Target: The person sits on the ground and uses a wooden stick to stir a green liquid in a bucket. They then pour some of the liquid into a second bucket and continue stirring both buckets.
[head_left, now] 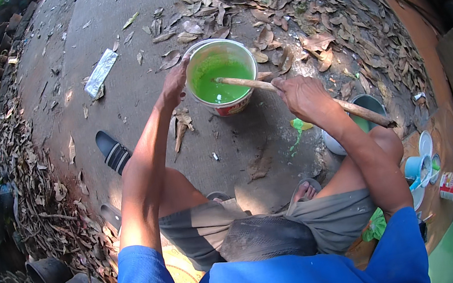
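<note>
By the left hand point(175, 83), the bucket point(210, 104), upright on the ground, is gripped at its left rim; were that hold loosened, it could be tipped by the stick point(241, 82). Inside, green liquid point(207, 90) could be slopped out by a fast stroke. The stick is clenched in the right hand point(304, 96), well apart from the left. Farther right, the pot point(370, 101) could be knocked if the stick's butt were dropped.

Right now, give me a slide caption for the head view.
Left hand on a bucket, right hand holding a stick in green liquid.
</note>
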The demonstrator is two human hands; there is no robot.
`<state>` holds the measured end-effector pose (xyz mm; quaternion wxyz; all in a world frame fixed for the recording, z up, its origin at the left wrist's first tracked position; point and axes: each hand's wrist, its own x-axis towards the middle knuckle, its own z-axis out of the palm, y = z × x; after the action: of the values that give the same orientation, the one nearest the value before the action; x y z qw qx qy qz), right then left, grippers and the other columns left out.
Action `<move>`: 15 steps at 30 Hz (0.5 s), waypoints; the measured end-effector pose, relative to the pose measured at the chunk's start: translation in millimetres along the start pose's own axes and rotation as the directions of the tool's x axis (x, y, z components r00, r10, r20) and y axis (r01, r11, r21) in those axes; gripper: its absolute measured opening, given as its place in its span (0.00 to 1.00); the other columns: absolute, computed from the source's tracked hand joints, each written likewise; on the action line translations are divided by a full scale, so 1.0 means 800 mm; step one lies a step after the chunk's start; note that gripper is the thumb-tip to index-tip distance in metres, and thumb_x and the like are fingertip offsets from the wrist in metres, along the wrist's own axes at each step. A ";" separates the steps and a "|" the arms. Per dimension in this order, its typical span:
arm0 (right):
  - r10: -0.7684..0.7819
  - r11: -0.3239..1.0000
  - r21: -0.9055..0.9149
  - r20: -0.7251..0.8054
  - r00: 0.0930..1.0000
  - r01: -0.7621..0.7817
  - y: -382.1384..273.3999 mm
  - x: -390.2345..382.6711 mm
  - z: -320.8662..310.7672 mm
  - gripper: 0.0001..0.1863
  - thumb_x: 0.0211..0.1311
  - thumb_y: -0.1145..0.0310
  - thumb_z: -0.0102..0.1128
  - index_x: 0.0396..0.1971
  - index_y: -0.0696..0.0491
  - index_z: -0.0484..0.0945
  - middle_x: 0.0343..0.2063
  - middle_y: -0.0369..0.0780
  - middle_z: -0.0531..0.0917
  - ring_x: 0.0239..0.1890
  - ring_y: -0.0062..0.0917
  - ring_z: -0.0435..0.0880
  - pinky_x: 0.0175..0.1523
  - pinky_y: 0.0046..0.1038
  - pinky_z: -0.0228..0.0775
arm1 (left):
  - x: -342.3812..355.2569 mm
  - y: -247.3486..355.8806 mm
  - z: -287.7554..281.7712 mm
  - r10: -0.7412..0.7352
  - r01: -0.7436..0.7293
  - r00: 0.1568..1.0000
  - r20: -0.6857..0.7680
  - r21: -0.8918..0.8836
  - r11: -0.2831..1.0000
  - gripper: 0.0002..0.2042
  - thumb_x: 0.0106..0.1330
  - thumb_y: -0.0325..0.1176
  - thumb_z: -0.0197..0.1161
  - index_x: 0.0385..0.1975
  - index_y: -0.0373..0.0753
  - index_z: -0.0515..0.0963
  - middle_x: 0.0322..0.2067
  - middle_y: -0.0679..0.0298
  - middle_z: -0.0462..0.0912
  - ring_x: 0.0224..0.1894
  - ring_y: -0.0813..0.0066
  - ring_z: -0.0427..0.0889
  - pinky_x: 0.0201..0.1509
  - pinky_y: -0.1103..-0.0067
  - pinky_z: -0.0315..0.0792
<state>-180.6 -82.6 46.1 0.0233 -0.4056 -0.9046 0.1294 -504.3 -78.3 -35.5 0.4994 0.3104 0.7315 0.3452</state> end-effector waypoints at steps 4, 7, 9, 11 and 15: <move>0.040 0.999 -0.018 -0.024 0.999 -0.041 0.021 -0.024 0.013 0.15 0.65 0.64 0.50 0.47 0.54 0.76 0.32 0.52 0.81 0.36 0.48 0.80 0.42 0.45 0.72 | 0.048 -0.029 0.053 0.136 -0.131 0.991 -0.011 -0.344 0.930 0.30 0.65 0.60 0.54 0.53 0.38 0.74 0.43 0.62 0.80 0.40 0.73 0.76 0.41 0.70 0.73; 0.085 0.996 0.000 -0.033 0.996 -0.085 0.026 -0.037 0.008 0.15 0.65 0.64 0.50 0.48 0.52 0.76 0.31 0.51 0.80 0.36 0.46 0.80 0.41 0.45 0.72 | 0.049 -0.025 0.065 0.186 -0.196 0.980 -0.066 -0.455 0.869 0.21 0.69 0.49 0.56 0.47 0.36 0.78 0.35 0.66 0.82 0.33 0.79 0.75 0.36 0.79 0.72; 0.088 0.996 -0.032 -0.018 0.996 -0.089 0.029 -0.045 -0.009 0.15 0.66 0.63 0.49 0.49 0.51 0.76 0.30 0.51 0.80 0.36 0.46 0.80 0.41 0.45 0.72 | 0.042 -0.025 0.068 0.240 -0.265 0.964 -0.111 -0.419 0.869 0.20 0.69 0.48 0.56 0.46 0.36 0.78 0.33 0.67 0.82 0.32 0.81 0.75 0.34 0.80 0.72; 0.176 0.982 -0.080 0.053 0.983 -0.171 0.032 -0.046 -0.023 0.15 0.66 0.63 0.48 0.50 0.49 0.75 0.30 0.50 0.79 0.35 0.45 0.80 0.41 0.45 0.72 | 0.027 -0.018 0.074 0.315 -0.317 0.946 -0.073 -0.402 0.859 0.19 0.70 0.47 0.56 0.45 0.36 0.79 0.31 0.69 0.81 0.30 0.84 0.74 0.32 0.82 0.71; 0.204 0.966 -0.158 -0.012 0.979 -0.204 0.043 -0.055 -0.020 0.16 0.67 0.63 0.47 0.52 0.48 0.74 0.30 0.49 0.78 0.35 0.45 0.80 0.41 0.45 0.72 | 0.000 0.001 0.095 0.412 -0.379 0.911 0.021 -0.356 0.854 0.18 0.70 0.46 0.55 0.46 0.37 0.79 0.29 0.71 0.80 0.27 0.87 0.72 0.28 0.85 0.69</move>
<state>-123.7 -89.7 55.3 -0.0245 -0.4968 -0.8655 0.0597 -432.3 -62.7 -54.9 0.4989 0.3781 0.5552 0.5477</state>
